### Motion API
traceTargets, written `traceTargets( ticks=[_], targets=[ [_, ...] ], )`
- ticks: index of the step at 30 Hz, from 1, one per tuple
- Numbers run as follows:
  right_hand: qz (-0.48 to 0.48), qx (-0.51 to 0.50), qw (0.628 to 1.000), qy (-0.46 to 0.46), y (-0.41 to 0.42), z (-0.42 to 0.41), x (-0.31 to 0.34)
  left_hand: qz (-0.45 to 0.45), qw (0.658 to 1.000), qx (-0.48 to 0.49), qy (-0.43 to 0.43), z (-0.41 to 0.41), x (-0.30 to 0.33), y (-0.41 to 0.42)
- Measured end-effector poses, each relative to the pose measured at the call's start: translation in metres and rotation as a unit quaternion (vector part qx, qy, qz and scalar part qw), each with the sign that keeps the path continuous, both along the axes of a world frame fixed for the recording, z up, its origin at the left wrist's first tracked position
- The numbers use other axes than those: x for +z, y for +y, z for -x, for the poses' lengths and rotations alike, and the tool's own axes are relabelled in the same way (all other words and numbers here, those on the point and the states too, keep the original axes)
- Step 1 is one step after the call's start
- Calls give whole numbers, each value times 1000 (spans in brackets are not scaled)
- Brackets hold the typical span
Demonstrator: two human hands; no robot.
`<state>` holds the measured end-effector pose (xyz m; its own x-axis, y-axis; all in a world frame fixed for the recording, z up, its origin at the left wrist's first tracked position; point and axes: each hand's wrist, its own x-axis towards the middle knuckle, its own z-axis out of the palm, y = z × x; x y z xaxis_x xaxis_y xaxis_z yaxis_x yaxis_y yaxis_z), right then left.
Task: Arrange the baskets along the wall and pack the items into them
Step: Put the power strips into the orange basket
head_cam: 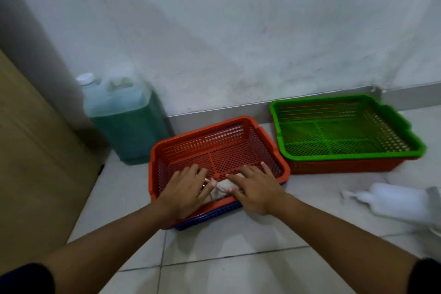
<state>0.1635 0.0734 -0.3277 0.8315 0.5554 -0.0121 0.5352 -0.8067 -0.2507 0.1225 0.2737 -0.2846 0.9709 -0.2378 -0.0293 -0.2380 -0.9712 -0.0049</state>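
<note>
An orange perforated basket (pixel 210 136) sits nested in a blue basket (pixel 214 213) on the tiled floor, slightly away from the wall. Both hands reach into its near end. My left hand (pixel 185 190) and my right hand (pixel 256 190) lie with fingers spread on a white cloth-like bundle (pixel 222 190) between them, pressing it onto the basket floor. To the right, a green basket (pixel 346 153) sits nested in another orange basket (pixel 343 166) against the wall's skirting.
A large translucent jug of green liquid (pixel 124 117) stands in the corner left of the baskets. A brown cupboard side (pixel 31 150) fills the left. A white pump bottle (pixel 391 200) lies on the floor at the right.
</note>
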Motion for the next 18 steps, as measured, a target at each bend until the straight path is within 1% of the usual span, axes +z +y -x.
traceTargets(
  ticks=[2,3,5,7,9,12,14,15,17,18],
  targets=[
    [-21,-20,999,-31,-24,6,3,-13,997,-46,-52,-10,8,-29],
    [-20,-28,999,-42,-36,9,5,-5,996,-64,-64,-15,10,-44],
    [-4,-49,998,-49,-67,16,12,39,991,-112,-65,-25,15,-83],
    [6,-74,996,-58,-105,24,17,59,980,-179,-60,-32,17,-130],
    [18,-120,990,-71,-147,36,21,61,965,-246,-64,-37,17,-180],
    [45,-214,972,-89,-214,63,26,94,942,-318,-55,-37,12,-256],
    [76,-292,950,-80,-252,86,26,89,933,-345,-56,-32,4,-298],
    [88,-341,933,-69,-270,98,24,77,930,-356,-53,-28,-1,-317],
    [61,-464,883,-36,-295,118,18,59,926,-371,-30,-19,-12,-346],
    [22,-534,845,-6,-304,126,16,55,925,-376,-16,-14,-18,-358]
  ],
)
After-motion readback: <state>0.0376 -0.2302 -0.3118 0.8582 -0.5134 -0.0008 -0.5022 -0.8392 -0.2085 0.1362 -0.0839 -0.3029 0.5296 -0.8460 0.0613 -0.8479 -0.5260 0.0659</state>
